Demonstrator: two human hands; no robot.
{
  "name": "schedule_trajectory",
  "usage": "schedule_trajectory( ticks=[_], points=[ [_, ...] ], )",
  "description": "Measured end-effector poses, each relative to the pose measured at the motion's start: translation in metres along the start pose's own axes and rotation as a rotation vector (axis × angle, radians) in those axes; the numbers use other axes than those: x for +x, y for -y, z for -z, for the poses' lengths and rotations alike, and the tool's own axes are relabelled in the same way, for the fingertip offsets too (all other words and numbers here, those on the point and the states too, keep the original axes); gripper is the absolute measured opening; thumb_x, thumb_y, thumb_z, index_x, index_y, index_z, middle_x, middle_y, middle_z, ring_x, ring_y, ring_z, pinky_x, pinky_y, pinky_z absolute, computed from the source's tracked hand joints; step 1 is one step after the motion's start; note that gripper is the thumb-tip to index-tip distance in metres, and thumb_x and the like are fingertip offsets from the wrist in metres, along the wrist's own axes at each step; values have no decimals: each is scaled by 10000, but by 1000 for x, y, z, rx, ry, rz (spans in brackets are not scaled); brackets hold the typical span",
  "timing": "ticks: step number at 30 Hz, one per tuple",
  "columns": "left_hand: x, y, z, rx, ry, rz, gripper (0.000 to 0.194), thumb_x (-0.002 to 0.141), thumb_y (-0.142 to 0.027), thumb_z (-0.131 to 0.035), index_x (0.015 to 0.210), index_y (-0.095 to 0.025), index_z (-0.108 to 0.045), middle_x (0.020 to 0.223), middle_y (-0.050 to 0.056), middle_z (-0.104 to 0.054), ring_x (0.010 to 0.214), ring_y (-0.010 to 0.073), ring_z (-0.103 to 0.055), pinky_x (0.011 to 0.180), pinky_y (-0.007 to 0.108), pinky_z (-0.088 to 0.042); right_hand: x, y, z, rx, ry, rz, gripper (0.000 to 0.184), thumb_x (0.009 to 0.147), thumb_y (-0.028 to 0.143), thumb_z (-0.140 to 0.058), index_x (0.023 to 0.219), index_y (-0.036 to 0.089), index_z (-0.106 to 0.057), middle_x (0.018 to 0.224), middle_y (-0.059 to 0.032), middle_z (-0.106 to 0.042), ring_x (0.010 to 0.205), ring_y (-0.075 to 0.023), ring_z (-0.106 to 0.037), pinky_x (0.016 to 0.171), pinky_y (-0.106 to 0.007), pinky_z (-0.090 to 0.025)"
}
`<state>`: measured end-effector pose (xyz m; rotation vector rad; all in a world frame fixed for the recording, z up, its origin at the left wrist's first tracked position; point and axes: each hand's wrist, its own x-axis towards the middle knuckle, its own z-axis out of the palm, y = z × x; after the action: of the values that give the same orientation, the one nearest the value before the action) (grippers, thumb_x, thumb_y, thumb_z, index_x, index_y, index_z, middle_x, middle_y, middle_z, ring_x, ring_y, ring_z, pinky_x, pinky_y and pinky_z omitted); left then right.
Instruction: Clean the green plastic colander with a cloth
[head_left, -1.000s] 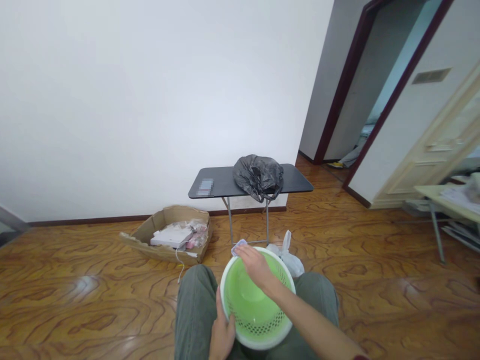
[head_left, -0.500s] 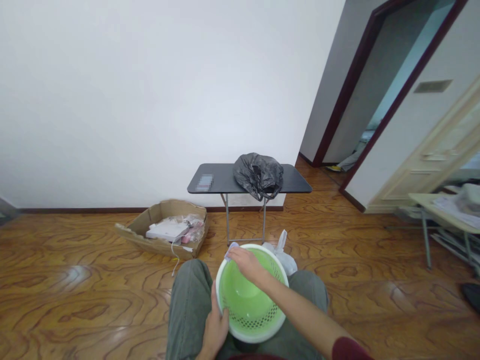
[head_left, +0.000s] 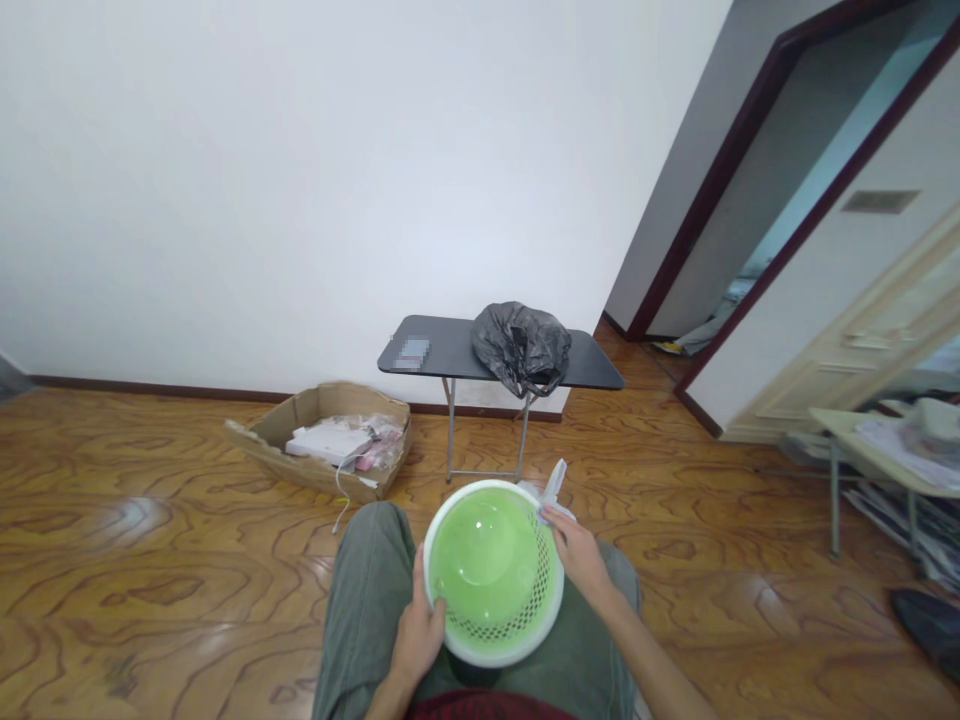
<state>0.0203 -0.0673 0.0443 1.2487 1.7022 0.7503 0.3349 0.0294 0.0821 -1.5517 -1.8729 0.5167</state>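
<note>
A green colander (head_left: 480, 548) with a white rim sits tilted over my lap, between my knees. Its right and lower inner wall has rows of drain holes; the rest looks smooth. My left hand (head_left: 417, 632) grips the rim at the lower left, thumb over the inside edge. At the upper right of the rim, my right hand (head_left: 576, 552) is closed over the edge, pinching a small pale-purple cloth (head_left: 541, 514). Most of that cloth is hidden by the fingers. Just behind the right hand a white plastic bag (head_left: 553, 482) shows in part.
A black folding table (head_left: 450, 345) against the wall bears a black plastic bag (head_left: 517, 345) and a blurred-out flat item. Left of it, a cardboard box (head_left: 262, 460) on the floor holds a white item and plastic wrapping. A pale table (head_left: 844, 425) stands at right.
My right hand has moved with the cloth from the far left of the rim to its upper right. The colander has shifted slightly left; my left hand still grips it.
</note>
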Motion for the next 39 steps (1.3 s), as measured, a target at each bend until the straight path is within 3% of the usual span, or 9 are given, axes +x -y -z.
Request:
schedule_trajectory(
  ticks=[6,12,15,18,21,26,32,35,39],
  points=[
    [2,5,-1,5,12,-20,880,914,-249,-410,1661,-159,47,1235,98,-771,1070,239,-770,939,272,-516,28,20,-18,-32,-26,54,471,912,119,-426,1244,190,-753,1325,-116,-742,1259,-223,-683,1165,-463,-501],
    [0,-1,0,-38,11,-13,896,901,-242,-428,1663,-158,36,1246,88,-769,1111,234,-759,961,258,-505,79,76,-70,-92,40,284,497,885,24,-407,1209,158,-760,1287,-127,-761,1242,-213,-685,1182,-458,-482],
    [1,-1,0,-15,15,-1,901,897,-226,-425,1662,-154,44,1280,103,-755,1111,243,-758,940,258,-509,77,111,-104,-130,136,432,450,895,12,-446,1192,139,-759,1262,-125,-772,1222,-208,-684,1176,-409,-483],
    [2,3,-1,22,25,0,879,919,-227,-404,1656,-121,62,1285,140,-750,1039,250,-778,879,255,-518,58,140,-132,-256,315,662,291,946,120,-527,1118,107,-762,1197,-146,-784,1171,-215,-683,1142,-354,-495],
    [2,4,-1,56,35,10,859,937,-230,-399,1654,-93,56,1195,149,-785,956,257,-790,832,255,-518,45,157,-143,-366,354,691,230,964,190,-547,1055,136,-751,1109,-115,-788,1112,-216,-676,1088,-337,-519],
    [0,-5,1,59,40,9,867,933,-187,-410,1658,-129,63,1258,124,-768,994,227,-784,872,230,-509,68,154,-115,-376,356,488,245,951,126,-510,1048,113,-735,1076,-143,-764,1056,-237,-666,1067,-414,-517],
    [1,-4,-1,98,51,12,835,955,-194,-379,1655,-129,71,1251,143,-766,1048,245,-775,918,264,-508,99,114,-59,-157,287,257,552,809,-54,-411,1204,148,-740,1237,-133,-760,1179,-191,-664,1117,-370,-491],
    [1,-2,-1,84,47,1,831,956,-195,-368,1654,-137,78,1267,147,-757,1053,247,-774,916,268,-511,94,85,-36,-129,193,152,567,799,-39,-395,1191,153,-756,1210,-136,-776,1145,-197,-695,1099,-388,-508],
    [1,-1,0,99,42,-2,826,957,-200,-356,1653,-146,86,1256,139,-758,1020,255,-781,893,272,-517,61,45,-19,-18,-29,8,468,899,117,-386,1160,169,-771,1188,-126,-792,1124,-206,-721,1075,-418,-539]
  ],
)
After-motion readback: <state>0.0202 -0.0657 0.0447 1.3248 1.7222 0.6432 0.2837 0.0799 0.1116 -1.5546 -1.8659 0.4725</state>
